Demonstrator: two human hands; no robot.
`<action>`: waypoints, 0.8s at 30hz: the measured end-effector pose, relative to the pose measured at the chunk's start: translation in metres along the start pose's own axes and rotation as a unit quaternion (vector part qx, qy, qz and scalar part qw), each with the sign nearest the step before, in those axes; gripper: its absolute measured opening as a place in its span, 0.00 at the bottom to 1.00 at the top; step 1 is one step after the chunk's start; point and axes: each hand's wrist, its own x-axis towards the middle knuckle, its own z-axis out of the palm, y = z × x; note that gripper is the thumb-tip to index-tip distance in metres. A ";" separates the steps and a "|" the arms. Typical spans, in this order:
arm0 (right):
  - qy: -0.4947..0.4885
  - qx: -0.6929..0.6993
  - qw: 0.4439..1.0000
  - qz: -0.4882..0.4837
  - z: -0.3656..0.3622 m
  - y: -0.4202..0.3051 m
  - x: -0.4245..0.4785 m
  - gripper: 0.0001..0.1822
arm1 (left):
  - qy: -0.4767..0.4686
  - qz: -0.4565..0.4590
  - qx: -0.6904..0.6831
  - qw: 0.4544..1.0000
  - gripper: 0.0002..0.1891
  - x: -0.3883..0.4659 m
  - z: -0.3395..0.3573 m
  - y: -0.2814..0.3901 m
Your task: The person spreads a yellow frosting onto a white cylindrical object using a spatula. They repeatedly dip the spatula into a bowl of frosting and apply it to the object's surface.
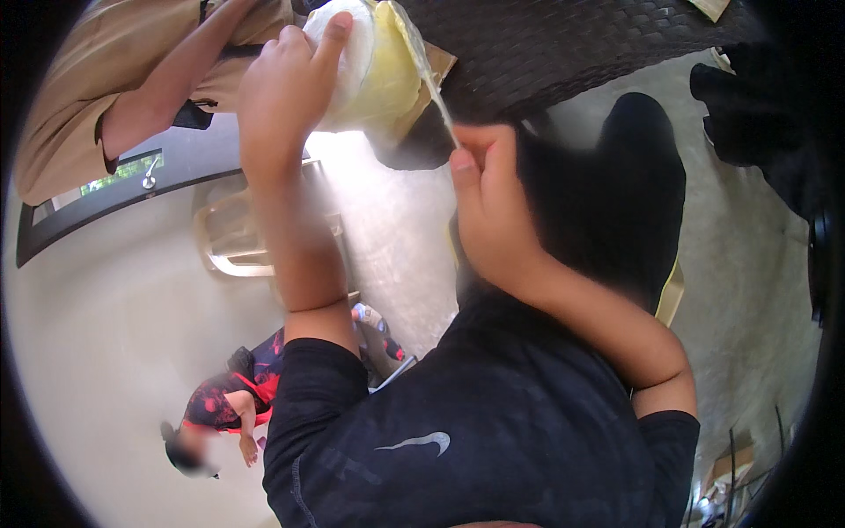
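Observation:
My left hand [284, 99] grips the side of a rounded white and pale yellow object [389, 79] near the top of the view, its thumb laid over the white part. A thin, pale strip [429, 82] runs from the object's upper edge down to my right hand [492, 198]. The end of that strip is pinched between my right thumb and bent forefinger, and it looks taut. Whether the object is a roll or a wrapped form, I cannot tell. A piece of brown cardboard or paper [441, 63] shows behind it.
A dark woven table surface [594, 46] spans the top. At upper left is another person in tan clothing [66, 125]. Beige plastic chairs [231, 231] stand on the left, near a seated person in red and black [224, 402]. Dark cloth or clothing [759, 119] appears at right.

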 end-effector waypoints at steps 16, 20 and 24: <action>-0.034 -0.066 0.994 0.084 -0.078 -0.051 -0.052 0.14 | 0.026 0.085 -0.040 0.995 0.40 0.001 0.004 0.000; 0.003 0.047 0.990 0.133 -0.087 -0.058 -0.029 0.13 | 0.020 0.255 -0.149 0.955 0.33 -0.004 0.006 -0.025; -0.035 0.092 0.986 0.132 -0.075 -0.057 0.004 0.12 | -0.123 0.308 -0.278 0.901 0.36 -0.014 -0.015 -0.053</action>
